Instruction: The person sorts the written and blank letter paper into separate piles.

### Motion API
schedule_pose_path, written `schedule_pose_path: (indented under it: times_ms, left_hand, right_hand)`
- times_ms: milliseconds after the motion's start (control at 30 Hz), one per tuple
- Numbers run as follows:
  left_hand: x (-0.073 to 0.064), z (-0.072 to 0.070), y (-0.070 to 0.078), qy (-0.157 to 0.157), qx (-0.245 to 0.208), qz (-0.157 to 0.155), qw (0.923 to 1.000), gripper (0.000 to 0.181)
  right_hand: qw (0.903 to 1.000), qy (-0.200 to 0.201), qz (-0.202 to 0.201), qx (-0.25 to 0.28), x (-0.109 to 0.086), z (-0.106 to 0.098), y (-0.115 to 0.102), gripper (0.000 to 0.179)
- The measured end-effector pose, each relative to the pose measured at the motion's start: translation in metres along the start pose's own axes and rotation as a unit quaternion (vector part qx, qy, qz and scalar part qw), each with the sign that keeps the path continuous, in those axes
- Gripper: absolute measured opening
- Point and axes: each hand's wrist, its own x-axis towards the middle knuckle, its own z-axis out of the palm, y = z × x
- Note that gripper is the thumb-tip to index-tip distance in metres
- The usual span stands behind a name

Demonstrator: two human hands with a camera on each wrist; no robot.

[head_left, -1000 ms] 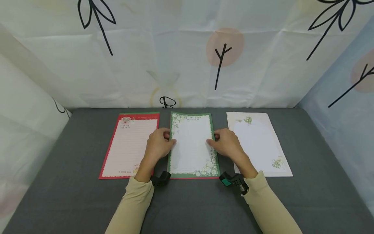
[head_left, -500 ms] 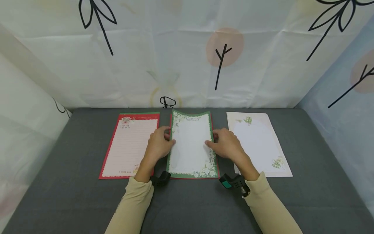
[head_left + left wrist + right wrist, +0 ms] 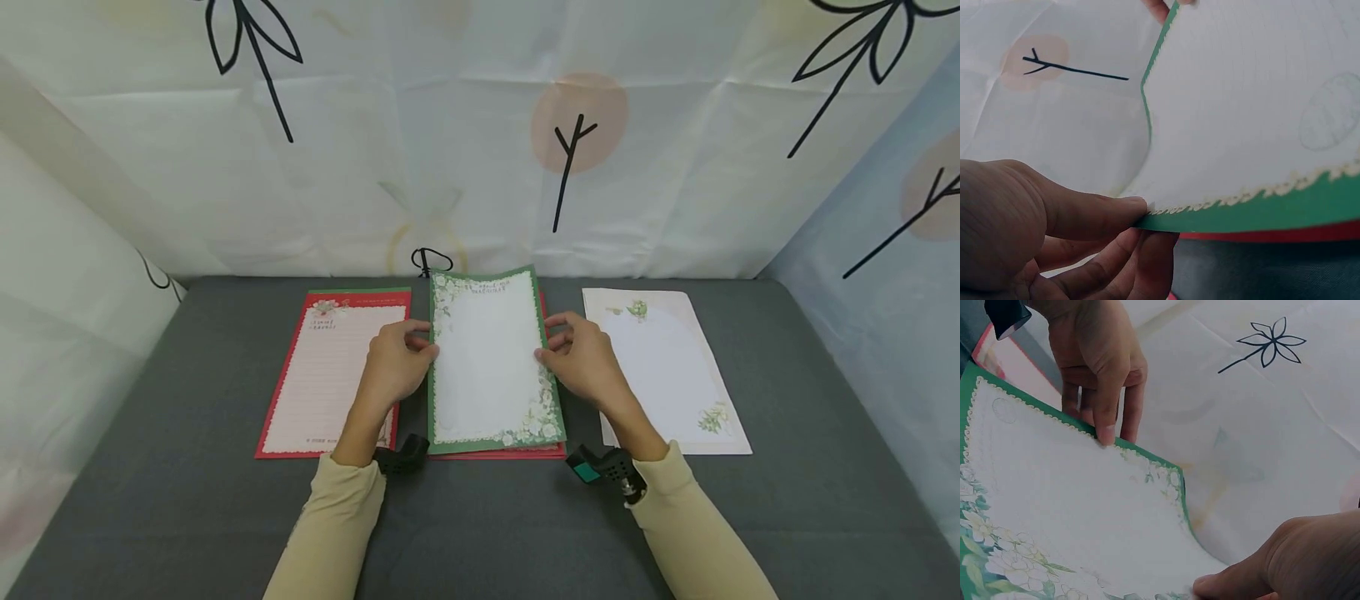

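A green-bordered sheet of writing paper (image 3: 487, 367) with white flowers is held up off the middle pile, slightly bowed and tilted. My left hand (image 3: 397, 358) pinches its left edge, thumb on top and fingers beneath, as the left wrist view shows on the green border (image 3: 1260, 215). On the opposite edge my right hand (image 3: 581, 354) pinches it the same way; in the right wrist view that thumb (image 3: 1229, 582) lies on the printed face. Under the lifted sheet, a red-edged paper (image 3: 502, 455) shows along the bottom and right side.
To the left lies a red-bordered lined sheet (image 3: 330, 375) with a green edge showing behind its top. On the right is a cream sheet (image 3: 667, 375) with green leaf prints. The dark grey table (image 3: 480, 533) meets a white patterned cloth (image 3: 465, 150) at the back.
Both hands have raised the green-bordered sheet off the red-edged paper and shifted it slightly left and away. More of the red edge now shows beneath it.
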Motion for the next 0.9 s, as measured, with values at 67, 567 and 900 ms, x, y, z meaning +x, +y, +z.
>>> schedule_pose_path:
  times_ms: [67,567,900]
  left_hand:
    - [0.000,-0.005,0.000,0.007,-0.008,0.000,0.9999,0.037]
    - [-0.006,-0.058,-0.022,0.086,0.001,-0.046,0.9953,0.036]
    - [-0.015,-0.098,-0.050,0.122,0.025,-0.129,0.9838,0.041]
  right_hand:
    - [0.9996,0.006,0.000,0.026,0.000,0.001,0.001,0.040]
    - [0.9817,-0.022,-0.002,0.189,0.012,0.042,-0.035,0.029]
    - [0.9824,-0.080,0.009,0.169,0.039,0.095,-0.076,0.027]
